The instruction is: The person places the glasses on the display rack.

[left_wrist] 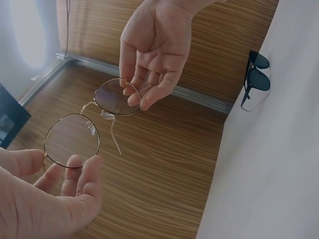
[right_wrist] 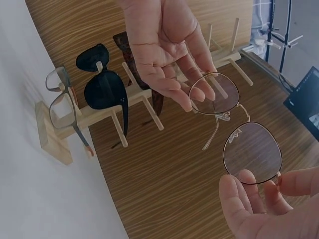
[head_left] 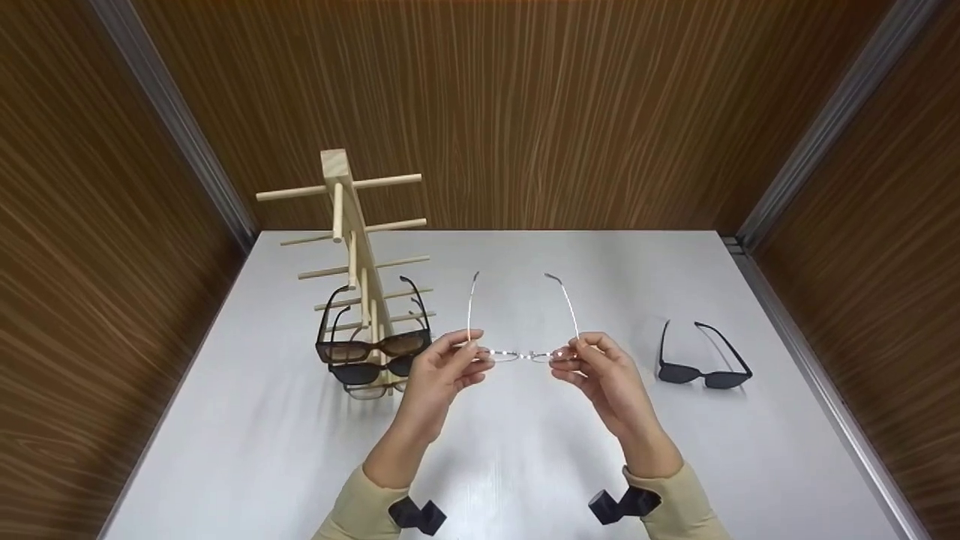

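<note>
Thin metal-rimmed eyeglasses (head_left: pixel 523 356) with clear lenses are held up above the white table, temples unfolded and reaching away from me. My left hand (head_left: pixel 441 379) pinches their left end near the hinge, between thumb and fingers. At the opposite end, my right hand (head_left: pixel 611 382) pinches the other hinge corner the same way. Both round lenses (left_wrist: pixel 72 139) show whole in the left wrist view, with fingertips at the rims. The right wrist view shows the gold bridge (right_wrist: pixel 244 110) and clear nose pads between the two hands.
Left of the hands stands a wooden peg rack (head_left: pixel 365 259). On its lower pegs hang brown-lensed sunglasses (head_left: pixel 405 343), black sunglasses (head_left: pixel 356 373) and light-framed glasses (head_left: pixel 367 392). Another pair of black sunglasses (head_left: pixel 705 376) lies unfolded on the table (head_left: pixel 510 480) at right. Wood-grain panels (head_left: pixel 525 112) enclose the table.
</note>
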`<move>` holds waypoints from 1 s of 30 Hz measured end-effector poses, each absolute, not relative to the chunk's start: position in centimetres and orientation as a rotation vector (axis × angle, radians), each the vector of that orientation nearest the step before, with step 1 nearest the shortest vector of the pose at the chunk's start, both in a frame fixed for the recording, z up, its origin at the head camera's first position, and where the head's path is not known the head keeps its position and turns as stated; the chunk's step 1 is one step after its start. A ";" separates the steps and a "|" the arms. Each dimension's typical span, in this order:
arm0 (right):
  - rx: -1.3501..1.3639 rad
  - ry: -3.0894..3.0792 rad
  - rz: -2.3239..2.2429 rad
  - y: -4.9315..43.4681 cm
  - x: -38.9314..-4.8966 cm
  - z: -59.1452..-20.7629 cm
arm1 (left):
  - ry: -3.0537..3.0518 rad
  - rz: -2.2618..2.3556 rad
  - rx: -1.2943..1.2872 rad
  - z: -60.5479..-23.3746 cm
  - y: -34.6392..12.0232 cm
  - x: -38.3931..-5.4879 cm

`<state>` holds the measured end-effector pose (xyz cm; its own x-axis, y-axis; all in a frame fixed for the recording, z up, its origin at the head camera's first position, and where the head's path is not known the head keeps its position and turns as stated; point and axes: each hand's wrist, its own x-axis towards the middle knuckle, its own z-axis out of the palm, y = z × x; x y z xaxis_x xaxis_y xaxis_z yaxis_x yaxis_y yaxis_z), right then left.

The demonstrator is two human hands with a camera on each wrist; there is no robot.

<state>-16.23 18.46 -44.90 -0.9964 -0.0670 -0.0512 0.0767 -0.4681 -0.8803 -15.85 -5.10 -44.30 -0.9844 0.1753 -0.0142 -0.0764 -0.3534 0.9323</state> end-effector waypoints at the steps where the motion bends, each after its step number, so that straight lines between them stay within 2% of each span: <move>1: 0.003 1.573 -2.620 18.4 -16.2 -44.8 | 1.699 2.465 0.138 -44.2 -5.2 -15.7; 15: -0.228 1.599 -2.522 15.9 -16.1 -43.0 | 1.785 2.570 0.188 -42.7 -7.7 -13.7; 30: -0.313 1.580 -2.437 12.6 -16.4 -41.8 | 1.914 2.625 0.108 -41.3 -10.6 -11.9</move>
<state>-16.39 12.59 -41.78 -0.9531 -0.2971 0.0581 0.0683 -0.3979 -0.9149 -11.86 -10.60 -41.33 -0.9919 -0.0485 0.1175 0.1267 -0.3028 0.9446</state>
